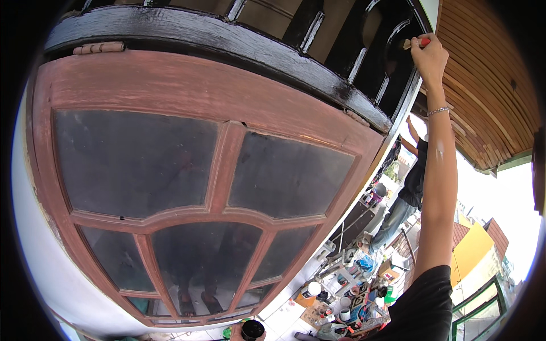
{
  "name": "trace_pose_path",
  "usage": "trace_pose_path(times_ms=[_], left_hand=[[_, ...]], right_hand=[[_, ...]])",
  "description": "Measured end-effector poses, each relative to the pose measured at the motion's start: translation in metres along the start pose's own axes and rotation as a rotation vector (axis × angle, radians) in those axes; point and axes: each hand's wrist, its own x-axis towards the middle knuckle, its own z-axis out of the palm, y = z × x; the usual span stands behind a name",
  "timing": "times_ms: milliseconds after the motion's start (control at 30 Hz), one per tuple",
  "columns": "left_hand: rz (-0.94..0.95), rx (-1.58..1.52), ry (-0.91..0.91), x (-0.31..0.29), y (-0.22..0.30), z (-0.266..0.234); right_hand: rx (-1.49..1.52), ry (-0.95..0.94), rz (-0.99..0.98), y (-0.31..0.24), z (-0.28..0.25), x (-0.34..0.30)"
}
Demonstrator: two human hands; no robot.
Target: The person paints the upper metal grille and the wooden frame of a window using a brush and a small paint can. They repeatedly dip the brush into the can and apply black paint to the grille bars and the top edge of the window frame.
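Note:
My right hand [430,58] is raised high at the upper right, its fingers closed round a small paintbrush [408,44] with a red handle end. The brush is beside the black-painted frame [227,40] with openwork bars above the window; whether its tip touches the wood I cannot tell. A pale smear marks my right forearm. At the bottom edge my left hand [235,333] grips a round cup [252,330] with a black, dark inside. Below the black frame stands a reddish-brown wooden window [226,165] with dark glass panes.
A person [414,176] in dark top and jeans works farther off, arms raised. Cluttered on the floor lie several cans, tools and a white-and-orange bucket [310,290]. Overhead at right is a slatted wooden ceiling [483,79]. A green railing [480,307] stands at lower right.

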Motion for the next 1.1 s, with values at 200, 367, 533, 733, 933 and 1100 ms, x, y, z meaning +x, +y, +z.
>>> trace_pose_path(times_ms=[200, 367, 533, 733, 933, 1100], left_hand=[[-0.018, -0.011, 0.006, -0.004, -0.005, 0.0], [-0.029, -0.025, -0.024, -0.001, -0.006, 0.001], [-0.033, -0.024, 0.005, -0.004, -0.01, 0.003], [-0.037, -0.041, -0.013, -0.007, -0.023, 0.01], [-0.048, -0.01, -0.012, -0.007, -0.005, 0.006], [-0.066, 0.028, -0.026, -0.005, 0.014, -0.003]], right_hand=[[-0.128, 0.02, 0.061, 0.002, -0.012, -0.002], [-0.103, -0.038, 0.018, 0.018, 0.007, -0.01], [0.007, 0.088, 0.12, -0.002, -0.005, -0.014], [-0.042, 0.061, 0.11, 0.015, 0.021, -0.002], [0.017, -0.034, 0.037, 0.003, 0.014, -0.016], [-0.007, 0.009, 0.072, -0.006, -0.003, -0.023]])
